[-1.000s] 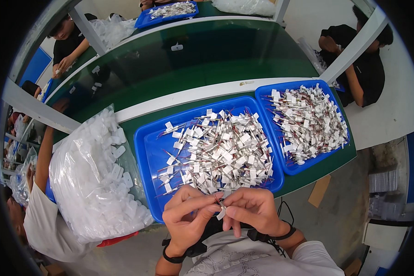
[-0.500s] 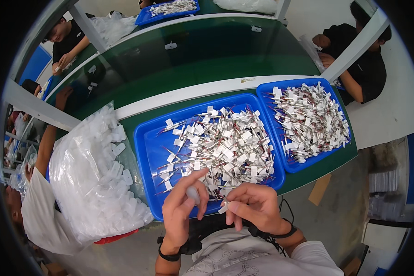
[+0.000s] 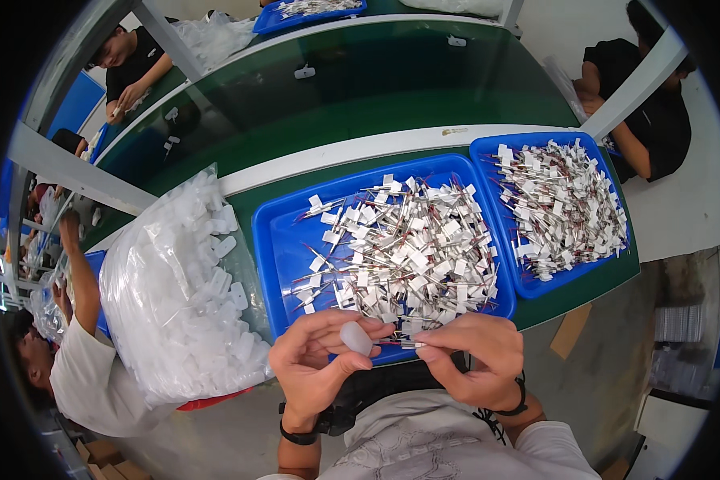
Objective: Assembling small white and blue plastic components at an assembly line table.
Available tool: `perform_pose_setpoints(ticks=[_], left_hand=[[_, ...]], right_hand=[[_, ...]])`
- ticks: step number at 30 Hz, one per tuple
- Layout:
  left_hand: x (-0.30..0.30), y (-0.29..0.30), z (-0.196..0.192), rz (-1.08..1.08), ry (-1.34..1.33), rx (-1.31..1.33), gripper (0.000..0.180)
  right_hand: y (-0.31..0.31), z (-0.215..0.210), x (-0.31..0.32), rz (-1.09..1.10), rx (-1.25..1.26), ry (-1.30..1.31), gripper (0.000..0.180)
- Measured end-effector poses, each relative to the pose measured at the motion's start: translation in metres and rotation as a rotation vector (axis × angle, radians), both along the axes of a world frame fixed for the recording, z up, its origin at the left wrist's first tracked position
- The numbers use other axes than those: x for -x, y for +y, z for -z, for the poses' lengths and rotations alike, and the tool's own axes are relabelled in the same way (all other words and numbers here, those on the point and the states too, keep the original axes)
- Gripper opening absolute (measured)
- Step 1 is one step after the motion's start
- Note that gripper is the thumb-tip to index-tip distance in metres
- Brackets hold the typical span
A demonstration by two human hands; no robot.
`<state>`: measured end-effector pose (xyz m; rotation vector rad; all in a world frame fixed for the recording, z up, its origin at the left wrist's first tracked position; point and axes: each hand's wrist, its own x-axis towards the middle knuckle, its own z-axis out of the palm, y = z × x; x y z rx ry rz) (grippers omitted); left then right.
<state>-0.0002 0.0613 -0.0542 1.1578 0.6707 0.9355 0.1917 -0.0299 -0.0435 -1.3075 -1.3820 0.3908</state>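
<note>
My left hand [image 3: 310, 364] cups a rounded, translucent white plastic piece [image 3: 356, 338] near the thumb. A thin metal part with fine wires [image 3: 408, 343] is pinched between thumb and fingers of my right hand [image 3: 488, 360], its wire end pointing toward the plastic piece. I cannot tell whether the two touch. Both hands are over the near edge of a blue tray [image 3: 284, 240]. Inside it lies a heap of similar wired metal parts with white tags [image 3: 416, 248].
A second blue tray [image 3: 500, 148] of tagged parts adjoins on the right. A clear bag of white plastic pieces [image 3: 176, 296] lies on the left. Behind, a dark green conveyor belt [image 3: 376, 88] carries a few white pieces. Co-workers sit around, one in a white sleeve [image 3: 96, 376] close by.
My hands have come closer together. My left hand has turned its palm up, showing the plastic piece; my right hand now holds the metal part level toward it. The view has shifted slightly.
</note>
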Motion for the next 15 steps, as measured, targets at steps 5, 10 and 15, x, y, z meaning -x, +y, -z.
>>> perform_pose_setpoints(ticks=[5, 10, 15], left_hand=[[-0.004, -0.001, -0.003, -0.004, 0.008, 0.04, 0.063], [-0.005, -0.001, -0.001, -0.024, -0.03, 0.1, 0.064], [0.001, 0.003, 0.006, 0.103, -0.137, 0.085, 0.05]], right_hand=[[0.004, 0.004, 0.004, 0.078, -0.134, -0.116, 0.022], [0.007, 0.007, 0.008, 0.111, -0.16, -0.182, 0.025], [0.007, 0.011, 0.007, 0.12, -0.168, -0.204, 0.026]])
